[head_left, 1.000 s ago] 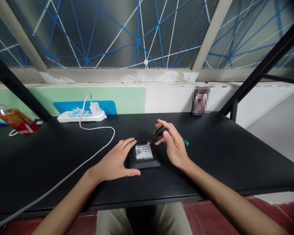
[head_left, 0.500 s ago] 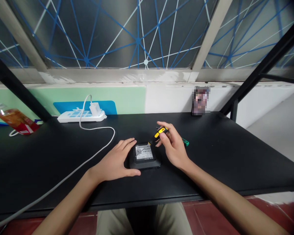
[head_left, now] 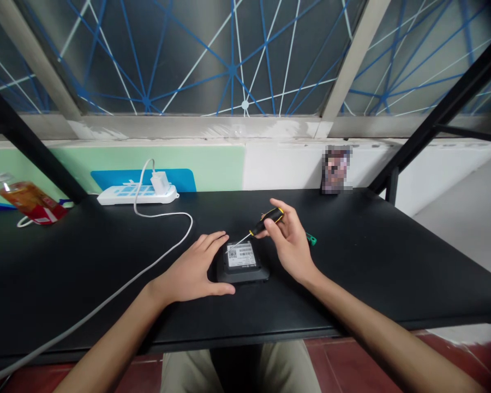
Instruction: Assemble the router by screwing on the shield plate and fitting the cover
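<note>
Gripping a black-and-yellow screwdriver (head_left: 272,215), the right hand (head_left: 291,244) slants it over the labelled top of a dark, squarish device (head_left: 243,275) on the black bench (head_left: 360,273); its tip is hard to make out. The left hand (head_left: 192,267), its grip spread wide, lies along the device's left side. Behind the right hand, a green object (head_left: 311,239) is mostly hidden.

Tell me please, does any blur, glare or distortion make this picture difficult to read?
Head view: soft light, faint sheen on the black desk; wide-angle stretching at the edges; dark top-right corner; pixelation hiding the object against the wall; fine print on the white label unreadable.
</note>
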`<state>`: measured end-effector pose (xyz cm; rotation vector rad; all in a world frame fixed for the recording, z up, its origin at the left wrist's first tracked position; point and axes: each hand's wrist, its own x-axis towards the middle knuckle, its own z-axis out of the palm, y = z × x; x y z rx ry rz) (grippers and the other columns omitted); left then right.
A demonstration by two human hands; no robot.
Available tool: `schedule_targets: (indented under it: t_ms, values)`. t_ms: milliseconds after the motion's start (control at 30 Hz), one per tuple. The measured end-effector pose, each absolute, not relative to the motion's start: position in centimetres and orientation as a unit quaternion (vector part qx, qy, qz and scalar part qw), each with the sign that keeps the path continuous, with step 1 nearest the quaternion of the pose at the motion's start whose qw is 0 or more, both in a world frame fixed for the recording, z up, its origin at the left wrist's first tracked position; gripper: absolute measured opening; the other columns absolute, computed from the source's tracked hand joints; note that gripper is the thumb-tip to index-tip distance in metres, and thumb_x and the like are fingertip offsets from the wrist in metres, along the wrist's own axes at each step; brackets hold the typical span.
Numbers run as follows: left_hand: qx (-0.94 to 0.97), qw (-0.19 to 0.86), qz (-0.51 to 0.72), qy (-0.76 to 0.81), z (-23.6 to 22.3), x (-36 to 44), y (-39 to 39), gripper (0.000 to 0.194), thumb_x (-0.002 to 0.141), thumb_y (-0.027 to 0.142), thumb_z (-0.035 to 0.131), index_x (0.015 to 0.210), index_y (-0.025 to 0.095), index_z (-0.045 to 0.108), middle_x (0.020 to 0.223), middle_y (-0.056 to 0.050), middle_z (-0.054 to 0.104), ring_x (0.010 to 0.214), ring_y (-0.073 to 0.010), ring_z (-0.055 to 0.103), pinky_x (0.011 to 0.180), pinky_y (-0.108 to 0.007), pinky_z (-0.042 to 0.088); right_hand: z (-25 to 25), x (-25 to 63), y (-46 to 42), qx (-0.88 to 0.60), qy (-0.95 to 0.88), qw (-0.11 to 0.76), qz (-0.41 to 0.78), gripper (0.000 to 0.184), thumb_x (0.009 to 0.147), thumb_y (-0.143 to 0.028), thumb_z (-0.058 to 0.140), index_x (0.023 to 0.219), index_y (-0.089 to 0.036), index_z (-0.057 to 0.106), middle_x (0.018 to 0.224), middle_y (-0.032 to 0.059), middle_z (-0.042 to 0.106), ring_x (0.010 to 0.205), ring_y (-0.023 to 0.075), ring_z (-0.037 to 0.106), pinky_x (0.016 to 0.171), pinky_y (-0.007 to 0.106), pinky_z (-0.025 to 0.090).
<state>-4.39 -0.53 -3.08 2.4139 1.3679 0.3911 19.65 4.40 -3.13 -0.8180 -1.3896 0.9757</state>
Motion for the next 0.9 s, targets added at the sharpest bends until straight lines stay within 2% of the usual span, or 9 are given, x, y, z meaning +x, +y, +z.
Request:
schedule_targets:
  t_ms: [100, 267, 333, 433, 567, 733, 900]
  values:
    - [0.849, 0.171, 0.136, 0.482, -3.1, -4.4, -0.5, 0.102, 0.077, 0.07, 0.072, 0.154, 0.017, 0.032, 0.162, -0.017, 0.033, 0.148, -0.0374, 0.033, 0.121, -0.054, 0.031, -3.1, 20.2, 5.4, -0.393, -0.558, 0.619, 0.388, 0.044, 0.09, -0.042, 0.065, 0.131, -0.03, 0.055, 0.084, -0.0027, 0.054, 0.067, 0.0117, 0.062, 0.072, 0.034, 0.062]
    - [0.848, 0.175, 0.143, 0.479, -3.1, -4.4, -0.5, 0.1, 0.078, 0.069, 0.072, 0.155, 0.019, 0.033, 0.161, -0.017, 0.034, 0.147, -0.0385, 0.034, 0.12, -0.055, 0.032, -3.4, 21.9, 7.3, -0.449, -0.557, 0.613, 0.335, 0.058, 0.09, -0.046, 0.062, 0.144, -0.029, 0.05, 0.073, -0.0032, 0.051, 0.059, 0.0129, 0.051, 0.06, 0.034, 0.054]
    - [0.848, 0.176, 0.147, 0.479, -3.2, -4.5, -0.5, 0.101, 0.077, 0.069, 0.072, 0.155, 0.019, 0.033, 0.161, -0.017, 0.034, 0.147, -0.0385, 0.034, 0.12, -0.055, 0.032, -3.4, 22.4, 7.8, -0.47, -0.569, 0.606, 0.296, 0.059, 0.09, -0.045, 0.062, 0.145, -0.028, 0.049, 0.077, -0.0011, 0.054, 0.062, 0.0144, 0.05, 0.059, 0.034, 0.052]
    - [0.847, 0.174, 0.151, 0.478, -3.5, -4.5, -0.5, 0.101, 0.077, 0.07, 0.072, 0.155, 0.019, 0.032, 0.162, -0.017, 0.034, 0.147, -0.0377, 0.034, 0.12, -0.055, 0.032, -3.5, 22.7, 8.3, -0.475, -0.578, 0.607, 0.267, 0.052, 0.09, -0.044, 0.062, 0.137, -0.025, 0.055, 0.084, 0.0011, 0.056, 0.071, 0.0154, 0.052, 0.065, 0.033, 0.052]
    - [0.848, 0.172, 0.154, 0.477, -3.6, -4.6, -0.4, 0.102, 0.077, 0.069, 0.073, 0.155, 0.018, 0.033, 0.162, -0.017, 0.034, 0.147, -0.0371, 0.034, 0.121, -0.053, 0.032, -3.6, 22.7, 8.6, -0.46, -0.557, 0.63, 0.285, 0.048, 0.09, -0.043, 0.062, 0.134, -0.025, 0.052, 0.084, -0.0008, 0.052, 0.063, 0.012, 0.051, 0.057, 0.029, 0.051]
    - [0.854, 0.183, 0.17, 0.456, -3.4, -4.7, -0.4, 0.099, 0.074, 0.066, 0.077, 0.153, 0.022, 0.037, 0.159, -0.014, 0.04, 0.145, -0.0371, 0.038, 0.118, -0.055, 0.035, -3.8, 22.7, 8.6, -0.435, -0.564, 0.649, 0.266, 0.046, 0.092, -0.041, 0.059, 0.134, -0.026, 0.046, 0.091, 0.0008, 0.054, 0.063, 0.0114, 0.056, 0.06, 0.03, 0.052]
    - [0.853, 0.186, 0.171, 0.456, -3.4, -4.7, -0.4, 0.1, 0.074, 0.067, 0.077, 0.154, 0.021, 0.037, 0.159, -0.014, 0.04, 0.145, -0.0357, 0.038, 0.119, -0.053, 0.035, -4.1, 22.5, 8.4, -0.435, -0.582, 0.642, 0.244, 0.046, 0.093, -0.041, 0.057, 0.135, -0.027, 0.044, 0.092, 0.0015, 0.054, 0.062, 0.0125, 0.056, 0.058, 0.032, 0.052]
